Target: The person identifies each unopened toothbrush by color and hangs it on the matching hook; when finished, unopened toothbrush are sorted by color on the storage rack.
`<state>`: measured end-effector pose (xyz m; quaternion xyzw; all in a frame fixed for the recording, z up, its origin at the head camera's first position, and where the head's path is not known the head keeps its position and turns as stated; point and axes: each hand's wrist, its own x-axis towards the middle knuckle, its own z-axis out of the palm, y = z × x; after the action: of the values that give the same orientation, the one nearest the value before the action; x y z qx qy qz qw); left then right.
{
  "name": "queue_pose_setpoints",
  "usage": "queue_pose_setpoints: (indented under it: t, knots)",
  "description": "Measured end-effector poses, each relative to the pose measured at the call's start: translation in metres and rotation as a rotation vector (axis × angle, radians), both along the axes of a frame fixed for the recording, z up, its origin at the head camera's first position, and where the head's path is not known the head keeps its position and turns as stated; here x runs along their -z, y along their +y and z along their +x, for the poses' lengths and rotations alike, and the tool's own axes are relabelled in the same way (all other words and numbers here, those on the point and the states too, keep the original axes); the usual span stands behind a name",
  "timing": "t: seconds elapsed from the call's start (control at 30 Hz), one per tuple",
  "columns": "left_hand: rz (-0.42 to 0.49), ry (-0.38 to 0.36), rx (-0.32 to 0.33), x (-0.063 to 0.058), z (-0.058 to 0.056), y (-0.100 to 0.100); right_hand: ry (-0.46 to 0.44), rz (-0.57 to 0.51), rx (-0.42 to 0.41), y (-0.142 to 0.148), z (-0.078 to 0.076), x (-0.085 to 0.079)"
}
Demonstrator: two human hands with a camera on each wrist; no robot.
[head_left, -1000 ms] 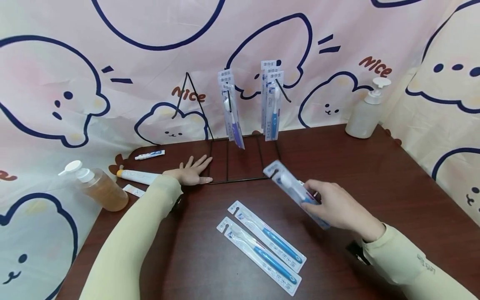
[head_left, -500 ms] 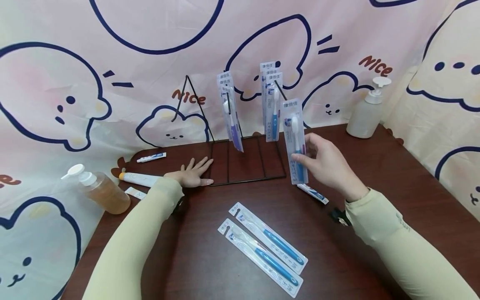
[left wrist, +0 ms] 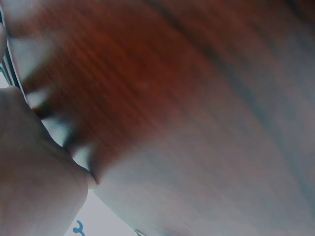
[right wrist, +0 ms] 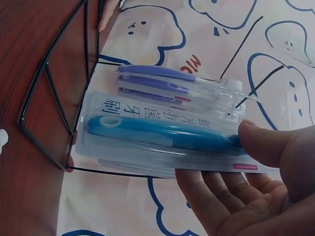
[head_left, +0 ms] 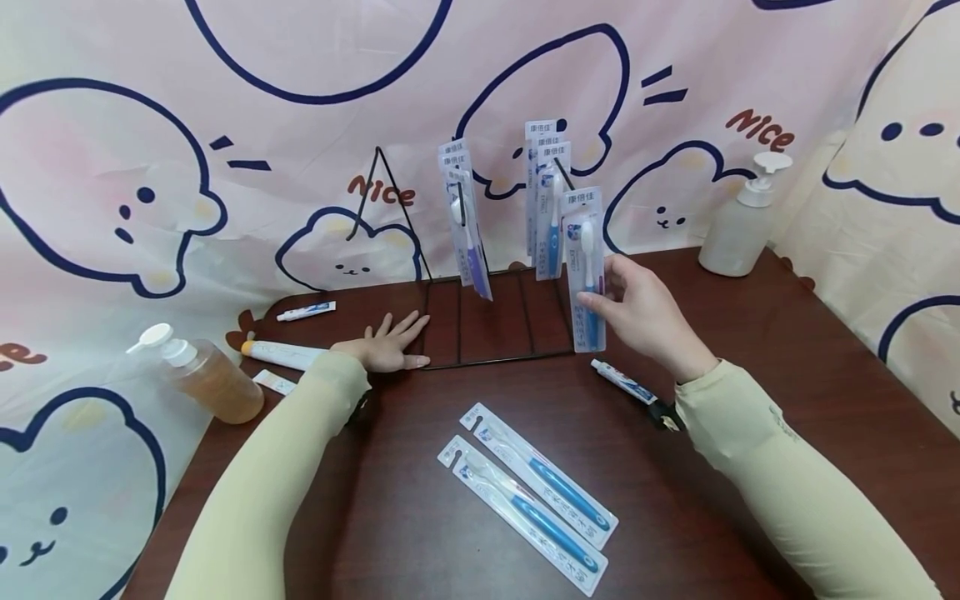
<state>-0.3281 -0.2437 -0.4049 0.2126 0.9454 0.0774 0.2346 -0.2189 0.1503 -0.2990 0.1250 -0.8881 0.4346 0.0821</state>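
My right hand (head_left: 647,307) pinches a packaged blue toothbrush (head_left: 583,275) by its side edge, thumb in front and fingers behind. The pack stands upright, its top close to the right hook of a black wire rack (head_left: 495,361). Several blue toothbrush packs (head_left: 550,208) hang on that hook, and purple toothbrush packs (head_left: 467,225) hang on the middle one. In the right wrist view the blue handle (right wrist: 157,132) shows through clear plastic. My left hand (head_left: 386,343) lies with fingers spread on the table, touching the rack's left base wire. The rack's left hook (head_left: 363,196) carries nothing.
Two blue toothbrush packs (head_left: 528,500) lie on the table in front. A toothpaste tube (head_left: 622,382) rests near my right wrist; other tubes (head_left: 281,353) lie at left. Pump bottles stand at the left (head_left: 217,385) and back right (head_left: 737,229).
My right hand has lifted the toothbrush pack from low over the table, turned it upright and brought it up and back toward the right hook. The left hand has stayed in place.
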Motion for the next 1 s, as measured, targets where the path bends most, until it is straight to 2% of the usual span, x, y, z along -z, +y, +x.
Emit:
queue_pose_setpoints:
  t: [0.27, 0.53, 0.7, 1.0]
  knots:
    - [-0.002, -0.003, 0.004, -0.001, 0.001, 0.000, -0.031, -0.030, -0.017, -0.003, -0.014, 0.001]
    - [0.008, 0.004, -0.006, -0.001, 0.001, 0.000, -0.083, -0.100, -0.058, -0.009, -0.045, 0.002]
    - [0.011, -0.005, -0.006, 0.000, 0.000, 0.000, -0.099, -0.101, -0.059, -0.012, -0.062, 0.002]
    - [0.011, 0.002, -0.014, 0.000, 0.001, 0.000, -0.089, -0.089, -0.078, -0.017, -0.079, 0.005]
